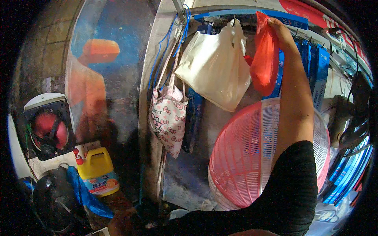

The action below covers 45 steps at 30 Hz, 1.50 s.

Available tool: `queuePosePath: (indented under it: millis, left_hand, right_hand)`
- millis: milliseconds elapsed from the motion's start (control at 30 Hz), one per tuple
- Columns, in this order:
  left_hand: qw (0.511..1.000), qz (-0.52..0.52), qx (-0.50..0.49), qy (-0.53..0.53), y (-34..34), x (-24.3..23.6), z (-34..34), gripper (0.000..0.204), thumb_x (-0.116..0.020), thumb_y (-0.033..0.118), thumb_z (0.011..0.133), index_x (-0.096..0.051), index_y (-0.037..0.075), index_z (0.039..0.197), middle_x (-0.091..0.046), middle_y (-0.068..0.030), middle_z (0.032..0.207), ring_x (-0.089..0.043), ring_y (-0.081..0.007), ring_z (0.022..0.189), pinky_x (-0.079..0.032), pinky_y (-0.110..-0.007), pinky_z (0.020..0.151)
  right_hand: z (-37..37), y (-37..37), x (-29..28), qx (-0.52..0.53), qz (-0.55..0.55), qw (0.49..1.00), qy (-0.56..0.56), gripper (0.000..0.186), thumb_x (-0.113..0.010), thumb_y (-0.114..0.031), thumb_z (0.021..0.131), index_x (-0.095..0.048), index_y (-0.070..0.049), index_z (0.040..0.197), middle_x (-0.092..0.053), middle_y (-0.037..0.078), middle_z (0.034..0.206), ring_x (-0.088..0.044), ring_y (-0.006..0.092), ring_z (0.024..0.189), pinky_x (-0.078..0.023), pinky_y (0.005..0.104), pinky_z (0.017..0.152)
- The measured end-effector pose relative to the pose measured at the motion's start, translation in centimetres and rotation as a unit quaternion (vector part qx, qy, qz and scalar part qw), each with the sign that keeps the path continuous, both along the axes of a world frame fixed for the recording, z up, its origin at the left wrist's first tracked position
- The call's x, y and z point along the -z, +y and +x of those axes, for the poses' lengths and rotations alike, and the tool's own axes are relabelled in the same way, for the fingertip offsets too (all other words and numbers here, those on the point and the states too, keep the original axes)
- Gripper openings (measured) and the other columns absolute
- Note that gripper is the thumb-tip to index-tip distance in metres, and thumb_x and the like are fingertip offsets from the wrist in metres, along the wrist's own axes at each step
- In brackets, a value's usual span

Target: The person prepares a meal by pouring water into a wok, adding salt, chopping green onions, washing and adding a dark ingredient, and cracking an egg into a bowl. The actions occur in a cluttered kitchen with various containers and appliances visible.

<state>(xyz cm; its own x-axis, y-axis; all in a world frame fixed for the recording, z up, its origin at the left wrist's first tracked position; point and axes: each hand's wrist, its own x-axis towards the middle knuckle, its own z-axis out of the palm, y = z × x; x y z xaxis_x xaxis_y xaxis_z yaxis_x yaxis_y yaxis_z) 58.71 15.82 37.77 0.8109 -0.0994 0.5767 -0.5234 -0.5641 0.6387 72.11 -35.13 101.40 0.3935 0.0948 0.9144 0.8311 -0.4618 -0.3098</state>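
My right arm reaches up at the right. My right hand (275,24) is closed at the gathered top of a red plastic bag (264,65), whose lower part bulges with contents I cannot make out. Just left of it, a whitish plastic bag (220,65) hangs by its handles. Beside that hangs a cloth tote bag (168,118) with a pink bow print. Low at the left, in shadow, is my left hand (124,220); its fingers do not show clearly. Near it are a blue plastic sheet or bag (84,196) and a yellow jug (96,169) with a red pump top.
A large pink and white slatted plastic basket (236,157) stands behind my right arm. Blue flat boxes (321,69) hang or stand at the upper right. A fan-like device (49,128) with a red centre and a rounded black object (55,200) are at the left. Blue cords (161,51) dangle by a post.
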Motion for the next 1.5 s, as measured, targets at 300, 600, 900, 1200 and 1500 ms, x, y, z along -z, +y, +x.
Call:
queuePosePath:
  millis: [300, 600, 900, 1200, 1500]
  left_hand:
    - [0.991, -0.068, -0.022, 0.117, -1.9, -0.4, 1.9, 0.024, -0.064, 0.019, 0.09, -0.067, 0.011, 0.112, -0.068, -0.0146, 0.106, -0.065, -0.0289, 0.094, -0.048, -0.038, 0.084]
    - [0.986, -0.021, 0.148, 0.078, -6.1, -3.6, 3.9, 0.023, -0.062, 0.014, 0.088, -0.066, 0.008, 0.11, -0.067, -0.0157, 0.104, -0.066, -0.029, 0.087, -0.052, -0.038, 0.078]
    - [0.916, -0.195, 0.336, 0.097, -15.7, -6.7, 13.0, 0.028, -0.06, 0.023, 0.093, -0.064, 0.005, 0.114, -0.068, -0.0122, 0.098, -0.066, -0.0194, 0.083, -0.052, -0.032, 0.075]
    - [0.706, -0.351, 0.594, 0.158, -31.6, -23.8, 22.4, 0.044, -0.063, 0.026, 0.089, -0.051, 0.006, 0.126, -0.063, -0.0037, 0.112, -0.059, -0.011, 0.084, -0.045, -0.025, 0.069]
    - [0.813, -0.262, 0.488, -0.182, -42.9, -31.5, 23.6, 0.057, -0.071, 0.031, 0.078, -0.051, 0.003, 0.123, -0.061, -0.0204, 0.117, -0.057, -0.031, 0.113, -0.045, -0.04, 0.093]
  right_hand:
    - [-5.1, 2.2, 3.7, 0.168, -0.225, 0.947, 0.157, 0.028, -0.055, -0.028, 0.095, -0.063, -0.007, 0.112, -0.064, 0.003, 0.106, -0.062, 0.0141, 0.093, -0.05, 0.0313, 0.084]
    - [-4.9, 4.2, 6.9, 0.308, -0.08, 0.925, 0.209, 0.05, -0.052, -0.05, 0.093, -0.067, -0.003, 0.104, -0.069, 0.009, 0.095, -0.066, 0.0183, 0.085, -0.052, 0.0333, 0.078]
    - [-3.4, 1.4, 7.8, 0.589, -0.551, 0.552, 0.211, 0.037, -0.055, -0.032, 0.092, -0.061, -0.006, 0.118, -0.068, 0.009, 0.109, -0.065, 0.0266, 0.096, -0.052, 0.0367, 0.085]
    - [-7.0, 2.0, 7.1, 0.166, -0.226, 0.916, 0.285, 0.033, -0.054, -0.023, 0.092, -0.056, -0.005, 0.12, -0.061, 0.011, 0.119, -0.061, 0.022, 0.106, -0.049, 0.0368, 0.091]
    - [-3.3, 0.5, 8.3, 0.283, -0.288, 0.877, 0.262, 0.025, -0.055, -0.021, 0.09, -0.064, -0.002, 0.105, -0.066, 0.009, 0.11, -0.063, 0.0238, 0.099, -0.049, 0.034, 0.088]
